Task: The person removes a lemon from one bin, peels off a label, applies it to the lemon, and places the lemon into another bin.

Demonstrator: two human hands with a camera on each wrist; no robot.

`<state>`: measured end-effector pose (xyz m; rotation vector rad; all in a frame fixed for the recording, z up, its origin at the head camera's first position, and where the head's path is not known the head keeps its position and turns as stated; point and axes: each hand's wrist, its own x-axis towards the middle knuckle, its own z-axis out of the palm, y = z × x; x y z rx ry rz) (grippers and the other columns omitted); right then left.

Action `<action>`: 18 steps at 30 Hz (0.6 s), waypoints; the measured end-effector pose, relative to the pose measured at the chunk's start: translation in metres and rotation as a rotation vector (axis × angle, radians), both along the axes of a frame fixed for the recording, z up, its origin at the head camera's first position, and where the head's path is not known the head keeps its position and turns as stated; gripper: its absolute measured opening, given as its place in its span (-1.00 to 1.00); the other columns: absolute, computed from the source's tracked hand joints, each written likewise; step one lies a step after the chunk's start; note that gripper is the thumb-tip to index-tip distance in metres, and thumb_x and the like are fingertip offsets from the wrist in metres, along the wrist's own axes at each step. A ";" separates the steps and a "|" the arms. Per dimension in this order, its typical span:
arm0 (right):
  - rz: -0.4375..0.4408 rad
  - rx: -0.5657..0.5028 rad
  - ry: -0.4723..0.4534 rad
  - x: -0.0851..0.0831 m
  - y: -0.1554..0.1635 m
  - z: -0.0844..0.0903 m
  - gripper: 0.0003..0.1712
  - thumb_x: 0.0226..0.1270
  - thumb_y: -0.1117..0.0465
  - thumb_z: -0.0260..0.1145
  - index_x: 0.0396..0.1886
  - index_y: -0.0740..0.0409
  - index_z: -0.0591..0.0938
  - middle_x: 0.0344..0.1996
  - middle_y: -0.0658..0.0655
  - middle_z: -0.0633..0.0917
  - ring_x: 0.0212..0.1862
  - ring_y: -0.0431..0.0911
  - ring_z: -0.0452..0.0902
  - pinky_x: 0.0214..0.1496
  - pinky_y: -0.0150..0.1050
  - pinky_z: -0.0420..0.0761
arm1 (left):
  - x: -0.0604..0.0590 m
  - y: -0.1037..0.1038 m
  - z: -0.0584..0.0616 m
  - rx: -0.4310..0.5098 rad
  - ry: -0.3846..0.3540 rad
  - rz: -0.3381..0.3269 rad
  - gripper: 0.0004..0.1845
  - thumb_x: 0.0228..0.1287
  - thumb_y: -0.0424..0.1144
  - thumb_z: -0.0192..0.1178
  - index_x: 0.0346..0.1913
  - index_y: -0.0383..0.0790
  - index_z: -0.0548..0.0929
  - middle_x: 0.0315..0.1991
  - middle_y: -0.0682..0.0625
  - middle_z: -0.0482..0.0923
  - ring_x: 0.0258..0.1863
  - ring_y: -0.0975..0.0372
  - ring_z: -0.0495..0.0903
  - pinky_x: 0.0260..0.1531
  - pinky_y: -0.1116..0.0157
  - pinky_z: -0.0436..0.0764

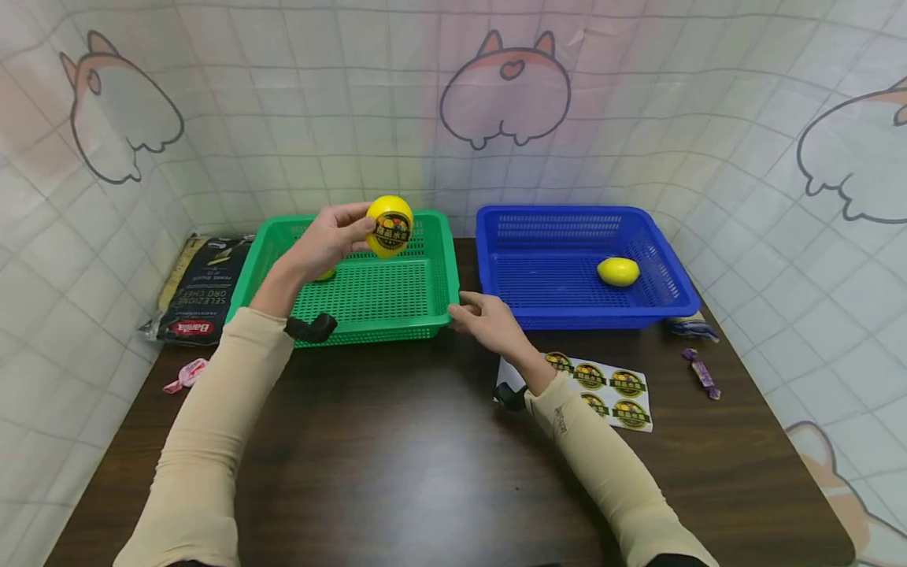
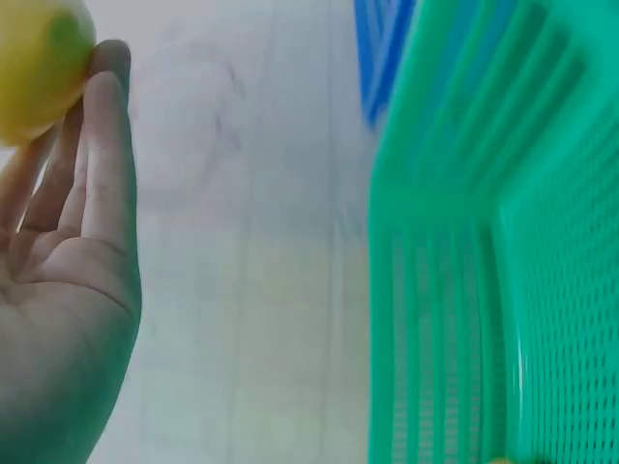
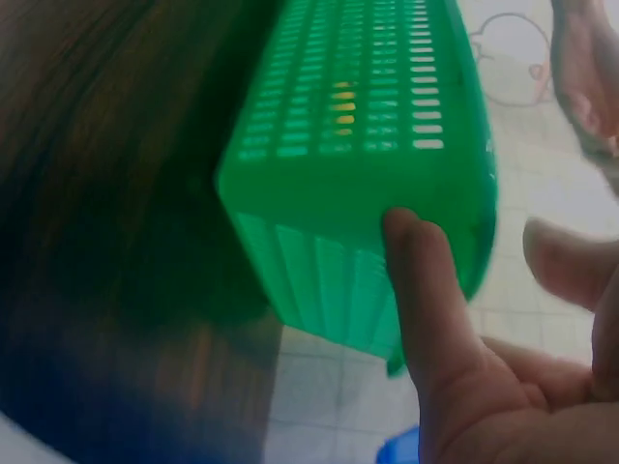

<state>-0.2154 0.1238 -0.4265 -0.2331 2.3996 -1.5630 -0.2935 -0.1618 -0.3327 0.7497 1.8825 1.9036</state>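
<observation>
My left hand [image 1: 327, 239] holds a lemon [image 1: 390, 226] up over the green basket [image 1: 425, 311], fingertips and thumb pinching it w/ the sticker facing me. My right hand [image 1: 489, 319] rests at the basket's near right corner, fingers relaxed and apart, thumb [image 3: 426, 280] pressed to the corner wall, holding nothing.

Risks, as I judge them: the grip is fingertip-only on a smooth, round fruit, so a small slip could drop it. It would likely land in the basket below my left hand, but could bounce off the rim onto the surface [image 1: 425, 457] and roll. The sticker [image 1: 392, 229] may not be fully pressed down; I can't tell from here whether its edges lie flat. If they lift, it could peel or crease. My right thumb only pushes on the corner, so the light basket could skid if I bump it.

The lemon: bright yellow, glossy, oval, w/ a round dark label, gold rim, yellow characters across the middle. The left wrist view shows just its yellow edge against my fingertips [image 2: 106, 87]. A second yellow fruit [image 1: 325, 275] peeks out below my left hand in the basket. Another lemon [image 1: 618, 272] lies in the blue basket [image 1: 588, 315], well to the right of my right hand. A sheet of matching stickers [image 1: 602, 382] lies on the surface just beside my right wrist.
</observation>
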 end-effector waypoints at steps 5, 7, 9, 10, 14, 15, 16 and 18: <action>-0.098 0.004 0.049 -0.003 -0.010 -0.007 -0.31 0.49 0.02 0.21 0.47 0.26 0.32 0.11 0.32 0.70 -0.03 0.12 0.76 0.15 -0.05 0.71 | -0.038 -0.017 -0.002 -0.144 -0.064 0.152 -0.34 0.46 -0.08 0.14 0.51 -0.23 0.25 0.11 0.17 0.56 0.03 0.40 0.63 0.05 0.45 0.66; -0.123 0.020 0.088 -0.003 -0.011 -0.008 -0.33 0.48 0.05 0.23 0.44 0.28 0.35 0.06 0.32 0.73 -0.08 0.12 0.78 0.08 -0.09 0.74 | -0.048 -0.021 -0.002 -0.205 -0.095 0.215 -0.31 0.44 -0.05 0.15 0.52 -0.18 0.23 0.15 0.13 0.51 0.00 0.41 0.62 0.10 0.42 0.66; -0.147 0.024 0.109 -0.001 -0.012 -0.007 -0.35 0.47 0.06 0.25 0.42 0.27 0.38 0.02 0.30 0.75 -0.12 0.12 0.78 0.04 -0.11 0.75 | -0.054 -0.023 -0.003 -0.250 -0.129 0.279 -0.29 0.42 -0.01 0.17 0.52 -0.16 0.23 0.22 0.05 0.47 -0.01 0.38 0.61 0.16 0.35 0.64; -0.155 0.028 0.118 -0.001 -0.013 -0.007 -0.36 0.46 0.07 0.26 0.42 0.27 0.39 0.00 0.29 0.76 -0.14 0.10 0.79 0.03 -0.12 0.75 | -0.056 -0.024 -0.004 -0.282 -0.142 0.318 -0.27 0.40 0.02 0.19 0.52 -0.15 0.24 0.27 -0.02 0.45 -0.03 0.37 0.61 0.18 0.33 0.64; -0.166 -0.003 0.117 -0.002 -0.013 -0.009 -0.36 0.45 0.09 0.27 0.41 0.29 0.40 -0.05 0.29 0.77 -0.22 0.00 0.80 0.00 -0.17 0.76 | -0.064 -0.028 -0.018 -0.432 -0.158 0.434 -0.19 0.36 0.16 0.18 0.53 -0.16 0.21 0.46 -0.22 0.27 0.12 0.11 0.62 0.27 0.24 0.60; -0.166 -0.012 0.112 -0.002 -0.013 -0.010 -0.36 0.45 0.10 0.27 0.41 0.30 0.39 -0.05 0.29 0.77 -0.22 0.02 0.80 -0.02 -0.19 0.77 | -0.067 -0.029 -0.025 -0.480 -0.162 0.445 -0.15 0.34 0.19 0.17 0.54 -0.16 0.18 0.50 -0.24 0.22 0.19 0.04 0.60 0.31 0.21 0.58; -0.164 -0.019 0.108 -0.001 -0.014 -0.010 -0.36 0.46 0.11 0.27 0.41 0.30 0.39 -0.05 0.30 0.77 -0.21 0.04 0.80 -0.02 -0.17 0.77 | -0.070 -0.030 -0.033 -0.531 -0.166 0.444 -0.12 0.34 0.22 0.15 0.56 -0.15 0.13 0.53 -0.25 0.16 0.27 -0.02 0.55 0.35 0.16 0.54; -0.162 -0.032 0.100 0.000 -0.014 -0.011 -0.36 0.46 0.12 0.27 0.41 0.31 0.39 -0.05 0.31 0.77 -0.18 0.09 0.79 -0.02 -0.13 0.77 | -0.073 -0.032 -0.049 -0.617 -0.171 0.418 -0.08 0.36 0.24 0.12 0.58 -0.15 0.05 0.58 -0.24 0.05 0.40 -0.11 0.40 0.42 0.06 0.46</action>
